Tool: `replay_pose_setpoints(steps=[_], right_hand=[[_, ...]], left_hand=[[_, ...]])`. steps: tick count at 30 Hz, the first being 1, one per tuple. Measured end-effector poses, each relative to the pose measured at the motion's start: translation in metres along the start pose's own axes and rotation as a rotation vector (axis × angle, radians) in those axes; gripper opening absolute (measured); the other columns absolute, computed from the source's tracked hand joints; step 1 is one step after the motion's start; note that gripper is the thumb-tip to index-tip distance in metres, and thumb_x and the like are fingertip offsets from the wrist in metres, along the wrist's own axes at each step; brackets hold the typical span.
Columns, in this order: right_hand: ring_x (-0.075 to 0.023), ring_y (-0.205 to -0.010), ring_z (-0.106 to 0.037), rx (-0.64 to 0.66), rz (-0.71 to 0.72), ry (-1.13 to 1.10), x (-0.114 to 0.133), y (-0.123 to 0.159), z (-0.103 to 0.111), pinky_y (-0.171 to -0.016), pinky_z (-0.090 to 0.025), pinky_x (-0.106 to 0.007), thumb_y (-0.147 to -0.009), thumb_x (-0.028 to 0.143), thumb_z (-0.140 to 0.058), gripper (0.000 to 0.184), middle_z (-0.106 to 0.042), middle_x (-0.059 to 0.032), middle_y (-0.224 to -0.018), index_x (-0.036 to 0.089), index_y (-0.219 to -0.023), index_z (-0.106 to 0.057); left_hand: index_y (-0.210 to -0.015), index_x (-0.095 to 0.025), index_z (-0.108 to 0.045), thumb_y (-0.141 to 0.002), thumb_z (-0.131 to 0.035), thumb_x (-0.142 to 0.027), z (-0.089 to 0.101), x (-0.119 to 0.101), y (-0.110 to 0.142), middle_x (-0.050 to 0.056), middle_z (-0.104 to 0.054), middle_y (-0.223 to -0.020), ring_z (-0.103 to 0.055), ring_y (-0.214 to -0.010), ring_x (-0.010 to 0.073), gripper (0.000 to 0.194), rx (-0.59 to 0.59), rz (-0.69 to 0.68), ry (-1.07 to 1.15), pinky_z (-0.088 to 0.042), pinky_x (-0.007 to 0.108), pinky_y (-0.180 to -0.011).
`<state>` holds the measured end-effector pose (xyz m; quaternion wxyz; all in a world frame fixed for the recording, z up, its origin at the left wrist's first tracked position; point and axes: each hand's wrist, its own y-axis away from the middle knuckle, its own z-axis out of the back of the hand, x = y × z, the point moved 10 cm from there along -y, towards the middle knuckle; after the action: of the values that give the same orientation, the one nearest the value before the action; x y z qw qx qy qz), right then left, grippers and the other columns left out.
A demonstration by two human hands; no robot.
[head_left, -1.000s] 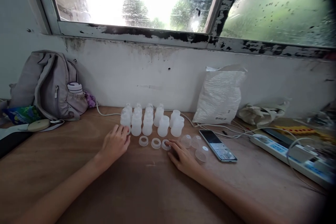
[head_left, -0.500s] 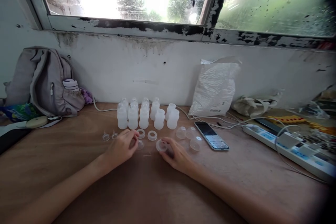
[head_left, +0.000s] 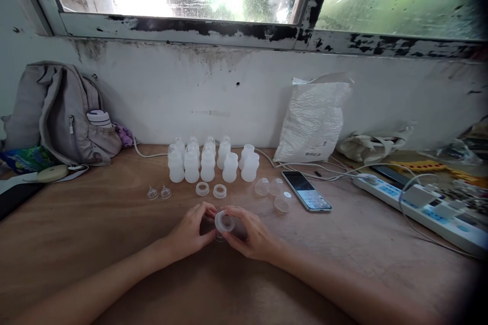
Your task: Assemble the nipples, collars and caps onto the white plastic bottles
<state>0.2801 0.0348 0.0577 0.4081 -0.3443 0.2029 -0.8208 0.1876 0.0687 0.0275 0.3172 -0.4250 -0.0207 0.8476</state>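
Note:
My right hand pinches a translucent bottle collar ring from its right side, tilted just above the table. Close beside it, my left hand has its fingers closed on a clear bottle nipple, mostly hidden below the ring. Two more nipples lie to the left. Two loose collar rings rest in front of the bottles. White baby bottles stand in rows, several with clear domed tops; three bottles at the right are open. Clear dome caps lie to the right.
A phone lies right of the caps. Farther right are a power strip and cables. A white plastic package leans on the wall, and a grey backpack stands at the left. A window is above the table.
My hands have come together nearer the table's front. The right hand brought the collar ring left; the left hand moved right and down with the nipple. The view tilted slightly.

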Motion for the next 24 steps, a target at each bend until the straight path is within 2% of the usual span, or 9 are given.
replay_pose_setpoints(steps=[3, 6, 8, 11, 15, 19, 22, 24], right_hand=[[-0.019, -0.095, -0.056, 0.056, -0.001, 0.018, 0.003, -0.002, -0.003, -0.08, -0.046, -0.031, -0.077, 0.026, -0.052, 0.039, -0.057, -0.0086, -0.106, 0.021, -0.113, -0.039], [-0.0188, -0.094, -0.056, 0.072, -0.006, 0.032, 0.004, -0.002, -0.003, -0.08, -0.045, -0.031, -0.078, 0.028, -0.052, 0.039, -0.057, -0.0083, -0.106, 0.021, -0.114, -0.038], [-0.0184, -0.094, -0.056, 0.069, -0.005, 0.034, 0.004, -0.002, -0.003, -0.08, -0.045, -0.031, -0.078, 0.028, -0.051, 0.039, -0.057, -0.0083, -0.106, 0.021, -0.114, -0.037], [-0.0178, -0.093, -0.056, 0.085, -0.009, 0.031, 0.002, -0.002, -0.007, -0.079, -0.045, -0.03, -0.079, 0.029, -0.052, 0.038, -0.057, -0.0077, -0.105, 0.021, -0.113, -0.037], [-0.0171, -0.088, -0.057, 0.111, -0.026, 0.02, -0.002, -0.001, -0.011, -0.075, -0.045, -0.029, -0.078, 0.031, -0.053, 0.038, -0.058, -0.0076, -0.103, 0.02, -0.111, -0.037], [-0.0164, -0.086, -0.057, 0.134, -0.045, -0.02, -0.005, -0.001, -0.013, -0.074, -0.045, -0.028, -0.079, 0.032, -0.053, 0.035, -0.058, -0.0072, -0.102, 0.02, -0.109, -0.039], [-0.0162, -0.088, -0.056, 0.137, -0.074, -0.064, -0.01, -0.002, -0.013, -0.074, -0.045, -0.028, -0.079, 0.031, -0.053, 0.033, -0.057, -0.0076, -0.103, 0.02, -0.107, -0.041], [-0.0161, -0.086, -0.056, 0.117, -0.135, -0.095, -0.018, -0.002, -0.011, -0.073, -0.045, -0.028, -0.077, 0.033, -0.054, 0.033, -0.058, -0.0074, -0.1, 0.02, -0.105, -0.042]], left_hand=[[-0.106, -0.022, -0.048, -0.067, -0.062, -0.034, -0.002, 0.0, 0.001, 0.007, -0.055, -0.101, -0.05, -0.094, 0.0216, 0.043, 0.025, -0.013, -0.074, -0.038, 0.037, -0.084], [-0.103, -0.023, -0.054, -0.07, -0.059, -0.037, -0.008, -0.005, 0.001, 0.007, -0.054, -0.107, -0.047, -0.101, 0.024, 0.037, 0.085, -0.056, -0.15, -0.036, 0.039, -0.087], [-0.1, -0.023, -0.056, -0.073, -0.056, -0.036, -0.008, -0.009, 0.001, 0.008, -0.054, -0.108, -0.047, -0.102, 0.0232, 0.03, 0.088, -0.076, -0.117, -0.035, 0.038, -0.089], [-0.096, -0.02, -0.056, -0.075, -0.054, -0.032, -0.004, -0.007, 0.0, 0.006, -0.058, -0.099, -0.053, -0.093, 0.0194, 0.023, 0.064, -0.02, 0.065, -0.04, 0.033, -0.084], [-0.09, -0.019, -0.05, -0.069, -0.061, -0.029, -0.003, 0.011, 0.002, 0.002, -0.061, -0.085, -0.058, -0.079, 0.0155, 0.026, -0.033, 0.16, 0.345, -0.046, 0.03, -0.074], [-0.09, -0.018, -0.046, -0.064, -0.067, -0.027, -0.013, 0.019, 0.004, 0.003, -0.061, -0.084, -0.058, -0.08, 0.016, 0.034, -0.037, 0.239, 0.598, -0.046, 0.03, -0.074], [-0.098, -0.018, -0.044, -0.065, -0.066, -0.023, -0.019, 0.017, 0.005, 0.005, -0.061, -0.091, -0.058, -0.087, 0.0178, 0.04, -0.001, 0.278, 0.801, -0.044, 0.033, -0.08], [-0.1, -0.017, -0.046, -0.066, -0.065, -0.022, -0.02, 0.015, 0.005, 0.007, -0.06, -0.097, -0.056, -0.094, 0.019, 0.039, 0.01, 0.296, 0.853, -0.043, 0.034, -0.084]])
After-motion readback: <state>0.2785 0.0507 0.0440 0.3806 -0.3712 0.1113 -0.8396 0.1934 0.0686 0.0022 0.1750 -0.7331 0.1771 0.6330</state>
